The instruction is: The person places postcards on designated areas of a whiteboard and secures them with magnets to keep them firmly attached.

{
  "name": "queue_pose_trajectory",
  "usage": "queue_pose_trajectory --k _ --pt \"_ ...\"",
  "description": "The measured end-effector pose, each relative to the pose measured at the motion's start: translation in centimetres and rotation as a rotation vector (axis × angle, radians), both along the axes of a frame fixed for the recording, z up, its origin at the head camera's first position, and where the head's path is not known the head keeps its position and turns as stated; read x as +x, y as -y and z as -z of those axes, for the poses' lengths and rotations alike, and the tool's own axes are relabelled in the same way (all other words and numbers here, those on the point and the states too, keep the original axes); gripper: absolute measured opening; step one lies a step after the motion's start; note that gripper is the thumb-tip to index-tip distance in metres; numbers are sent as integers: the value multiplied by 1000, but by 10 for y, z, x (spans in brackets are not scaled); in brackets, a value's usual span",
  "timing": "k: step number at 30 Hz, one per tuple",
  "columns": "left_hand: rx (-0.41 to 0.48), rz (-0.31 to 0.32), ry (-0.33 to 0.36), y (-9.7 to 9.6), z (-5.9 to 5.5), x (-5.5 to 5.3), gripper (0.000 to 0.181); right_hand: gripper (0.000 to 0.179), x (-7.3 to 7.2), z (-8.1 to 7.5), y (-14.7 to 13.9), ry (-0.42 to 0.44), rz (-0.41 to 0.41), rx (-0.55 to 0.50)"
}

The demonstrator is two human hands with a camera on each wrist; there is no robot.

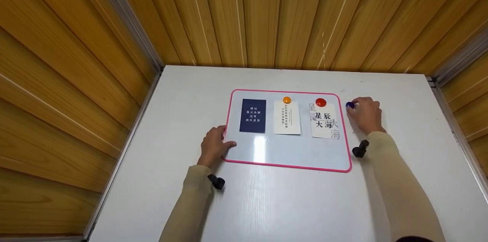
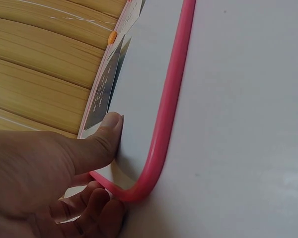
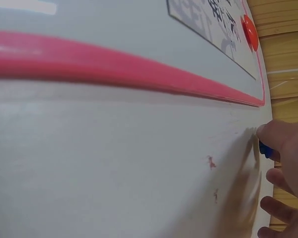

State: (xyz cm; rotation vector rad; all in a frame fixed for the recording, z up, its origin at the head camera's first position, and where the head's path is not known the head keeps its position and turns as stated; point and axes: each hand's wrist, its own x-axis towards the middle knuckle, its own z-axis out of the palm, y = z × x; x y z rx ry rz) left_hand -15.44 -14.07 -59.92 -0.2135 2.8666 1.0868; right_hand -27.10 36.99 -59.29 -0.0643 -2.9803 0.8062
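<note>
A whiteboard (image 1: 297, 152) with a pink rim lies on the white table. My left hand (image 1: 213, 146) grips its left edge, thumb on the surface and fingers curled at the rim (image 2: 161, 134). Just beyond the right edge, my right hand (image 1: 367, 115) pinches a round blue magnet (image 1: 349, 104) between thumb and finger, partly hidden in the right wrist view. On the board are a navy card (image 1: 253, 127) with no magnet on it, a white card (image 1: 287, 129) under an orange magnet (image 1: 286, 100), and another white card (image 1: 322, 133) under a red magnet (image 1: 320, 102).
The white table (image 1: 152, 181) reaches back to a wood-panelled wall (image 1: 259, 17), with another panelled wall (image 1: 57, 112) along the left. A black wrist camera (image 1: 216, 181) sits at the left cuff and a second one (image 1: 360, 149) at the right cuff.
</note>
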Motion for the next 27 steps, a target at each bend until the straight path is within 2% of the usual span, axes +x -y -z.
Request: queue_pose_trajectory --k 7,13,20,27 --pt "-3 6 1 0 0 0 70 39 -2 -6 2 0 4 -27" --pt "-2 9 -1 0 0 0 70 41 -1 -11 4 -10 -12 -14" --pt "-25 39 -40 1 0 1 67 41 -3 -20 10 -3 -22 -2" --pt "-15 33 -27 1 0 1 68 42 -6 -26 17 -7 -38 22"
